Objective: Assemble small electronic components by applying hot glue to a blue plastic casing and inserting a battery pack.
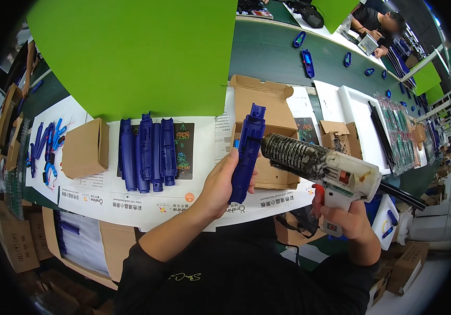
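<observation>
Head camera: the left hand [219, 188] grips a blue shell [250, 139], apparently mid-work, beside the glue gun [359, 177] grasped by the right hand [350, 218]; other shells [145, 149] at left perhaps remain.

- Bright, fairly even light covers the white paper [202, 173] beside the left fingers [229, 164].
- Nearer than them, the black shirt [230, 257] shows little detail.
- Beyond them, rightward, a co-worker's head [391, 24] is blurred.
- Far out sideways, edges bend toward a black rim.
</observation>
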`<control>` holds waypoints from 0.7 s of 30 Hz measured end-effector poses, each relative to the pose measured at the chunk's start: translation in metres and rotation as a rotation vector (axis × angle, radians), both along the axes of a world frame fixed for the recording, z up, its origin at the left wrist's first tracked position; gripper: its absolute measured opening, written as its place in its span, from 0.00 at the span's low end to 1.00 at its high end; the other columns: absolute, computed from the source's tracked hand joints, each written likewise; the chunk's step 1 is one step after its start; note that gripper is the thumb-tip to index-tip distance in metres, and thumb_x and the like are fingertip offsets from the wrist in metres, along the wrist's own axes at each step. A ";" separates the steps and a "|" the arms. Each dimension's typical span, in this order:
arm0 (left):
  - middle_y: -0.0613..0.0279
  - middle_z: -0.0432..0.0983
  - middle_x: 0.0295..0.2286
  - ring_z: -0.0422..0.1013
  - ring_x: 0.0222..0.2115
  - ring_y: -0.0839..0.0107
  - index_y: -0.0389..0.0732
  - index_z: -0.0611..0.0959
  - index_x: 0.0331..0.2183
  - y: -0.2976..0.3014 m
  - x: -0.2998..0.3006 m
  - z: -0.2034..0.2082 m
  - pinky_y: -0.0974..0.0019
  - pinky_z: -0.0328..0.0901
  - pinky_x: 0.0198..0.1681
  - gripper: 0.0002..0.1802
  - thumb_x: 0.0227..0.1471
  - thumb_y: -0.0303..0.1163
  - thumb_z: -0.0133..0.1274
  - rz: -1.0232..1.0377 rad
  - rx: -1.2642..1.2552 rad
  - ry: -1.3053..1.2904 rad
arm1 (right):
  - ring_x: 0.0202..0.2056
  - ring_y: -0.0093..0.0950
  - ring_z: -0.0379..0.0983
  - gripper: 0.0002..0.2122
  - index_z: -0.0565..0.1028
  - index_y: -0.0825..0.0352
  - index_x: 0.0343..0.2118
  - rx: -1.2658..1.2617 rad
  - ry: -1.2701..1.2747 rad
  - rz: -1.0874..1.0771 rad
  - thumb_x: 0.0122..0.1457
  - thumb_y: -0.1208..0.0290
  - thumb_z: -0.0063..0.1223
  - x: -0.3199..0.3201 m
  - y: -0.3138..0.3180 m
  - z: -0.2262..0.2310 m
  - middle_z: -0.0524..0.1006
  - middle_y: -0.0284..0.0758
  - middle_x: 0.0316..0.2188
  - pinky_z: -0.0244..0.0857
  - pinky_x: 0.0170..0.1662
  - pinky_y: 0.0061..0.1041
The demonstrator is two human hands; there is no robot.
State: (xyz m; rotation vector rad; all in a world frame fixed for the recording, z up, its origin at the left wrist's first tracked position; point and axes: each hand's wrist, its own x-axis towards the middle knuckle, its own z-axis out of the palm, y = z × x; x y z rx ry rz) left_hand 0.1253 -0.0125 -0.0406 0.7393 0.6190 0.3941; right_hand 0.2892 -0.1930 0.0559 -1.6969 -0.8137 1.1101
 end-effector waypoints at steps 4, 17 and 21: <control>0.58 0.71 0.27 0.70 0.25 0.73 0.35 0.72 0.41 0.001 -0.001 0.002 0.67 0.68 0.30 0.27 0.62 0.50 0.30 -0.011 -0.003 0.001 | 0.31 0.26 0.70 0.20 0.67 0.73 0.42 0.019 -0.007 0.015 0.42 0.78 0.49 0.001 -0.003 -0.002 0.72 0.35 0.29 0.66 0.35 0.25; 0.61 0.70 0.27 0.68 0.25 0.75 0.35 0.70 0.47 -0.002 0.000 -0.002 0.69 0.67 0.30 0.28 0.62 0.49 0.28 -0.061 0.018 -0.064 | 0.27 0.26 0.71 0.19 0.68 0.72 0.41 -0.020 0.026 -0.064 0.42 0.78 0.49 0.001 0.003 0.008 0.73 0.34 0.28 0.67 0.31 0.24; 0.62 0.69 0.26 0.67 0.24 0.75 0.34 0.70 0.48 -0.003 -0.001 -0.002 0.69 0.67 0.30 0.29 0.62 0.48 0.27 -0.067 0.029 -0.043 | 0.27 0.26 0.71 0.19 0.68 0.73 0.41 -0.007 0.034 -0.057 0.42 0.77 0.49 0.005 0.003 0.004 0.73 0.34 0.28 0.67 0.31 0.24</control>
